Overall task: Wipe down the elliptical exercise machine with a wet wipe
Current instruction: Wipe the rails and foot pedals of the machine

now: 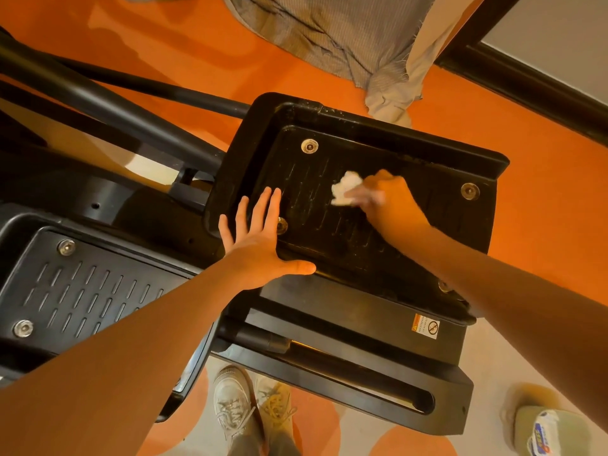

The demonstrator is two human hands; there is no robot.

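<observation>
Elliptical (345, 366) fills the view over an orange floor (543, 199), shoes (230, 406) below its rear rail. Left pedal (75, 284) sits nearer at the left. Left hand (260, 238) lies flat, fingers straight and spread, on the right pedal's (329, 225) near edge. Farther in, right hand (388, 205) pinches a crumpled white wipe (345, 190) against the ribbed pedal surface. Beyond hangs striped cloth (329, 34).
</observation>
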